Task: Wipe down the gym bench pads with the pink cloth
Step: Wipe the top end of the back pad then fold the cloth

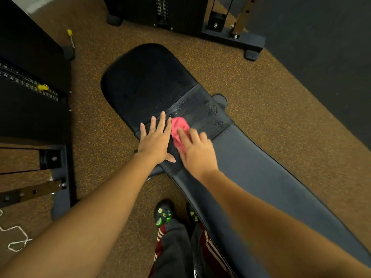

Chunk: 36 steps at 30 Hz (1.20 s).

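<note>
At the bottom of the frame I see my legs in dark pants with red and white stripes, and my black shoe [163,213] with green bits on it. It stands on the brown speckled floor [261,93].

My two arms reach up to the middle of the frame. My left hand [155,140] lies flat on the desk with its fingers spread wide, holding nothing. My right hand [195,151] is just beside it, pressing down on the pink cloth [179,128]. The cloth is bunched up under my right fingers, and it pokes out between my two hands. It sits on the shiny band where the two pads meet.

The long back pad [261,187] runs down to the lower right. The wide seat pad [148,81] is past my hands, toward the upper middle.

Farther up are dark machine frames. A yellow pin [42,87] sticks in a weight stack [26,81] at the left.
</note>
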{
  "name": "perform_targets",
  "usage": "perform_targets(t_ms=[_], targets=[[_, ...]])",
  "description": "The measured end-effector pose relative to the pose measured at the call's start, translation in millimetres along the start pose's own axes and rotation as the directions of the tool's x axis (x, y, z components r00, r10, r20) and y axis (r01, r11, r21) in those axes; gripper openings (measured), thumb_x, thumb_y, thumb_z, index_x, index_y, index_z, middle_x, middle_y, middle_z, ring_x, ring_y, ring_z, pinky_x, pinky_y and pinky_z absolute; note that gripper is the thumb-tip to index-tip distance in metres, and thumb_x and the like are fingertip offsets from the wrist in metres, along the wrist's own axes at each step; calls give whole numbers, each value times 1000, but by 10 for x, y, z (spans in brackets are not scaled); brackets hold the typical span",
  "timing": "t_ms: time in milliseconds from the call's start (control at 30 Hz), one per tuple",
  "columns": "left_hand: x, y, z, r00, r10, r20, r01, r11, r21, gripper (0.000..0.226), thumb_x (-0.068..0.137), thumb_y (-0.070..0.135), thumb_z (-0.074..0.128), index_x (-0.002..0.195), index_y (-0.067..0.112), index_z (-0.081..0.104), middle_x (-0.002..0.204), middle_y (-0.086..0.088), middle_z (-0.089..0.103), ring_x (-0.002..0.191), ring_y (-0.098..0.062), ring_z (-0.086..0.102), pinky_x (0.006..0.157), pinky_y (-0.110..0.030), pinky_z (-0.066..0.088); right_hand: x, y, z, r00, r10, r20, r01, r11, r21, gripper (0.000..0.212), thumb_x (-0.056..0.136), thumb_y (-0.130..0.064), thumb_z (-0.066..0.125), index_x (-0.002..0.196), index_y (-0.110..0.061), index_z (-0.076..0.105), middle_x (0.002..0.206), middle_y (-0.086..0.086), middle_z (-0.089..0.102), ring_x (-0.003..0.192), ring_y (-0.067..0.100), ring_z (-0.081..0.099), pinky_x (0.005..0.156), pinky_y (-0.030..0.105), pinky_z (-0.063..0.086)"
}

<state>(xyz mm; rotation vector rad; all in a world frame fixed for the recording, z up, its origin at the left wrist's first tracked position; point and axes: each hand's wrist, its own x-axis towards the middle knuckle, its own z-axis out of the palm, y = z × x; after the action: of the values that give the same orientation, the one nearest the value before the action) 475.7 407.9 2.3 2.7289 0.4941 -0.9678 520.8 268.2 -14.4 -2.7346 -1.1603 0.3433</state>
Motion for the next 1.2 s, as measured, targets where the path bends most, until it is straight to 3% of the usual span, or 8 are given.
perform_targets(t_ms=[100,367,433,600,700,900,1067,1200], targets=[[-1,-7,-23,1000,2,-3,-2,1000,26,122,69,55,70,147,13,-14,154,-9,-24,144,-33,-12,112,-59,1,15,58,-17,999,-49,1,49,999,6,46,82,-30,58,124,-12,59,106,11,63,77,31,57,60,35,49],[17,14,-22,1000,4,3,-4,997,74,123,69,58,67,147,11,-17,154,-12,-24,144,-36,-10,114,-57,1,265,478,-127,951,301,-69,-299,954,33,49,89,-24,54,136,-11,47,121,18,53,97,40,50,76,42,44],[15,17,-18,1000,0,3,0,998,66,123,69,57,68,147,12,-16,154,-12,-24,144,-36,-10,114,-56,0,139,253,-80,959,262,-112,-257,965,54,47,85,-25,59,129,-11,54,111,16,58,87,37,54,69,38,47],[6,-16,-25,1000,0,-7,0,998,56,124,68,58,69,147,13,-15,154,-11,-23,144,-34,-10,113,-57,0,-99,32,24,998,11,-65,-12,1000,-25,44,88,-35,44,125,-15,58,108,8,63,78,28,57,61,31,47],[9,0,-32,1000,9,-5,-9,998,68,124,68,60,67,147,12,-16,154,-11,-24,144,-35,-10,113,-58,0,47,335,-40,981,145,-125,-143,989,26,43,82,-25,62,123,-11,59,104,14,62,79,35,57,61,34,47],[-3,7,-29,1000,5,-2,-5,996,87,124,68,60,67,147,12,-16,154,-12,-23,144,-35,-9,113,-58,1,155,445,-95,912,395,-107,-386,917,99,47,86,-21,60,130,-9,52,118,18,56,94,41,51,76,44,45],[-6,-13,-26,1000,12,-15,-10,997,81,124,68,61,66,147,13,-15,155,-11,-23,144,-34,-9,112,-59,1,88,488,-54,954,240,-180,-241,970,12,45,79,-22,67,121,-9,60,109,16,60,84,38,56,65,38,48],[-12,-11,-26,1000,15,-12,-14,997,74,123,68,61,66,147,13,-16,154,-11,-24,144,-35,-10,112,-59,0,302,652,-171,893,442,-89,-438,897,57,48,93,-29,49,137,-13,43,130,16,45,110,38,43,84,43,41]])
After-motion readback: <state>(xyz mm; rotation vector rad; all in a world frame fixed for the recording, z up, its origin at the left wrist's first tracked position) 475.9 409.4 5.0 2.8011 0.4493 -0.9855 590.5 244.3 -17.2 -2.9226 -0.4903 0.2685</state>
